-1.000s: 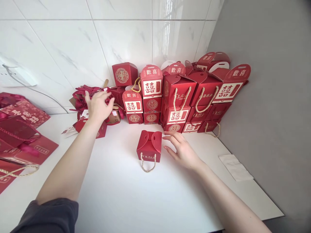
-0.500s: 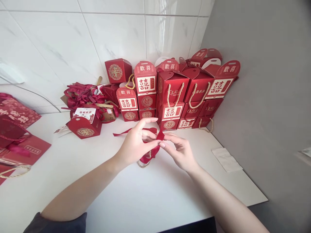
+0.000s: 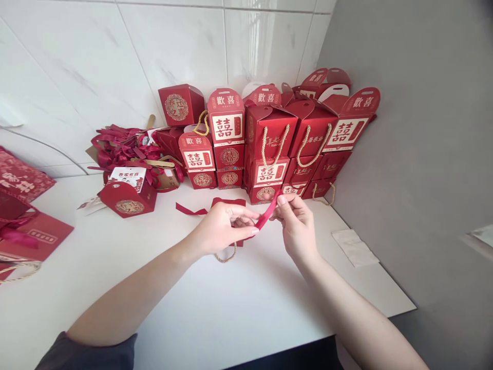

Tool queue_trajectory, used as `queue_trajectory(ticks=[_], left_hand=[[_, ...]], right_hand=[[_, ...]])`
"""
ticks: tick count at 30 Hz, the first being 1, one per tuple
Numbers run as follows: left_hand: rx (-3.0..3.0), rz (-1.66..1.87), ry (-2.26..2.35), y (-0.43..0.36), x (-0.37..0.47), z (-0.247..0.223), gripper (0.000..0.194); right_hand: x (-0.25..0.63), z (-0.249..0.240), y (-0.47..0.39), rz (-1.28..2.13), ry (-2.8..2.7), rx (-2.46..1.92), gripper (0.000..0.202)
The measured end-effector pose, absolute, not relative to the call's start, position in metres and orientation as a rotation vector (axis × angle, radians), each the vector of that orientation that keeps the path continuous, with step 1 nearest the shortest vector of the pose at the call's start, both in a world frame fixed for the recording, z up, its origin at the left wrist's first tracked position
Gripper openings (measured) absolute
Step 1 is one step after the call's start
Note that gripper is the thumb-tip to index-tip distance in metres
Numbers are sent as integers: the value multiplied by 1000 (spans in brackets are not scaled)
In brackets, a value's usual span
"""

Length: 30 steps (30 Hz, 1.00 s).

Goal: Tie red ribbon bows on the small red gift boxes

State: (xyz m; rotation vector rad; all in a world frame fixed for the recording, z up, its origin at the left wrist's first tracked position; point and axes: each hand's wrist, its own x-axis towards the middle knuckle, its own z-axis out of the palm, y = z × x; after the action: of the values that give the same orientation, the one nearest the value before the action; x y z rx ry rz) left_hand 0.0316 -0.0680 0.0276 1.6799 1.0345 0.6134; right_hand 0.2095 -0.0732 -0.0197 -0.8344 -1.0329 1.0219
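A strip of red ribbon (image 3: pixel 267 211) runs slantwise between my two hands over the white table. My left hand (image 3: pixel 223 226) pinches its lower end between thumb and fingers. The upper end is gripped by my right hand (image 3: pixel 295 216), thumb against forefinger. Behind and below the left hand lies a red gift box (image 3: pixel 231 202), mostly covered by that hand, with a twisted cord handle (image 3: pixel 226 255) sticking out toward me. Another ribbon end (image 3: pixel 190 209) trails on the table to the left of the box.
Stacked red gift boxes (image 3: pixel 271 133) line the tiled wall. At their left are a heap of dark red ribbons (image 3: pixel 119 149) and a box with a white card (image 3: pixel 129 198). Red bags (image 3: pixel 50 234) lie far left; a folded white tissue (image 3: pixel 354 246) sits by the grey wall.
My right hand has moved up and right, stretching the ribbon out between my hands. The left hand stays near its place, its forefinger lowered. The view has shifted slightly.
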Motion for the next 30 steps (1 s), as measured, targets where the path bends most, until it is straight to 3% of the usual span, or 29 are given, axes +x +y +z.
queue_trajectory(ticks=[4,8,14,20,27,30], left_hand=[[1658,392,941,-73,32,31,23],[1680,419,792,-83,38,39,18],[1220,573,752,-86,48,26,23],[1425,423,953,-84,46,19,30],[1387,236,754,-83,36,22,30],[1425,105,669,-85,32,27,25]], right_hand=[[224,-16,-63,998,-857,-780,20],[242,-16,-50,1009,-696,-795,22],[252,-21,-40,1097,-510,-736,22],[254,-21,-39,1094,-521,-712,27],[267,-17,-29,1163,-389,-542,10],[279,-14,-24,1245,-319,-450,24]])
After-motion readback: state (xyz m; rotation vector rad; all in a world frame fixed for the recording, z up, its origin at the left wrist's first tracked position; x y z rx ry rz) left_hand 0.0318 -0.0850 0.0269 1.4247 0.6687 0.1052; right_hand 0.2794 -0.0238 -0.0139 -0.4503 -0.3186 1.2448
